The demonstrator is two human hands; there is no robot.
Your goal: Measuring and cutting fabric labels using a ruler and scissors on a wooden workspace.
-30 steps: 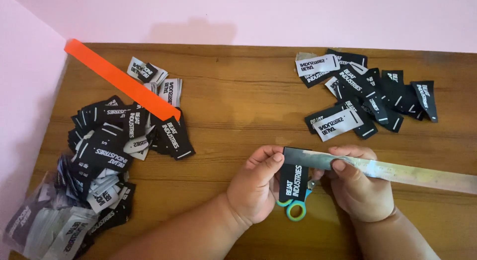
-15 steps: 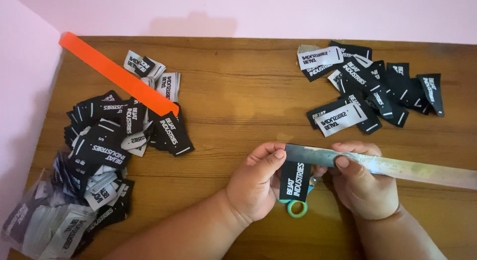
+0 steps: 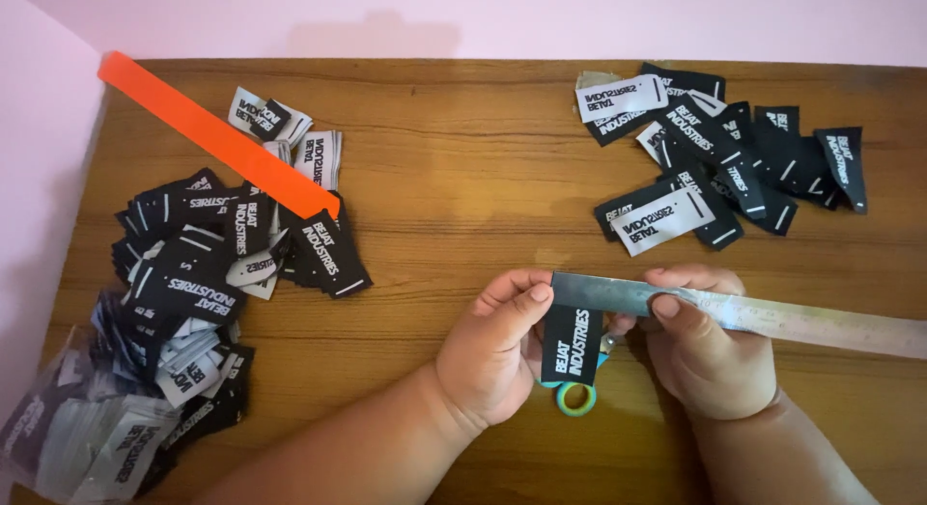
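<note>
My left hand (image 3: 494,349) pinches a black woven label (image 3: 572,346) with white lettering, which hangs down below a long steel ruler (image 3: 772,315). My right hand (image 3: 710,343) presses the ruler near its left end, thumb on top. The ruler runs off to the right across the wooden table (image 3: 463,177). Under the label lies a small pair of scissors with a green and blue ring handle (image 3: 576,399), partly hidden by both hands.
A pile of black and white labels (image 3: 719,162) lies at the back right. A bigger heap of labels (image 3: 208,264) spreads at the left, with a clear bag of labels (image 3: 72,437) at the near-left corner. An orange strip (image 3: 217,138) lies diagonally over the left heap.
Both hands keep the same hold on the label and ruler. The view has shifted slightly, so the piles sit a little further right and up.
</note>
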